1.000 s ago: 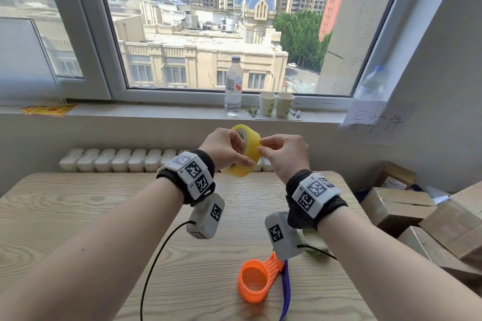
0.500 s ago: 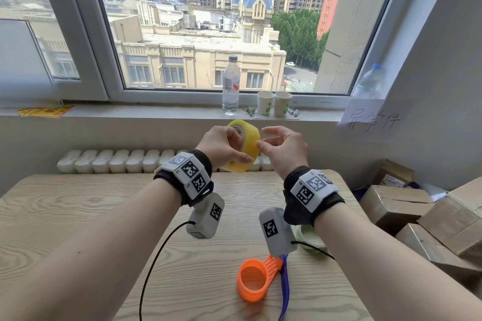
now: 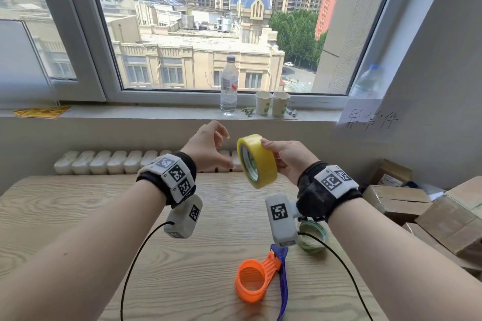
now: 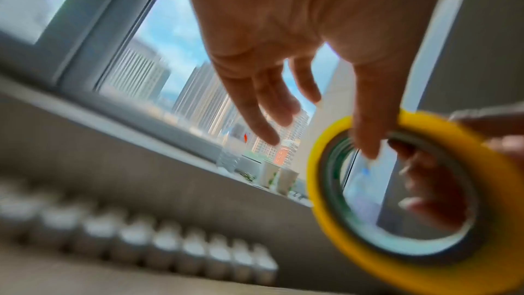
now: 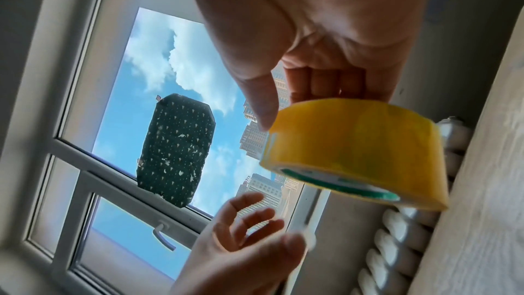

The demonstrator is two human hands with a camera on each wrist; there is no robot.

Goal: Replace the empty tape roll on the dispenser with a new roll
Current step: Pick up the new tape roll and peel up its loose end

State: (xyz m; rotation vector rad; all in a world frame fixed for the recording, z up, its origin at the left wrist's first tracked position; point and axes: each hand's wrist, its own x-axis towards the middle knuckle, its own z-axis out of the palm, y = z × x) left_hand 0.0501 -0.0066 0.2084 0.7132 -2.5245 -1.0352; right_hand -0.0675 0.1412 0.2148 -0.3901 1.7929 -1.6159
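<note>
My right hand (image 3: 284, 161) grips a yellow tape roll (image 3: 257, 161) with a green-printed core, held on edge above the far side of the wooden table (image 3: 78, 216). In the right wrist view the thumb and fingers clasp the tape roll (image 5: 357, 145) across its width. My left hand (image 3: 208, 148) hovers just left of the roll with fingers spread and holds nothing; its fingers (image 4: 266, 107) are loose in the left wrist view, beside the tape roll (image 4: 397, 201). The orange and blue dispenser (image 3: 260, 276) lies on the table near me. An empty clear roll core (image 3: 311, 237) lies behind it, partly hidden by my right wrist.
Cardboard boxes (image 3: 430, 216) are stacked right of the table. A water bottle (image 3: 229, 86) and two paper cups (image 3: 272, 103) stand on the windowsill, with a white radiator (image 3: 117, 161) below. A black cable (image 3: 135, 263) hangs from my left wrist over the table.
My left hand has let go of the yellow roll and opened to the left. My right hand now holds the roll alone and has turned it more edge-on.
</note>
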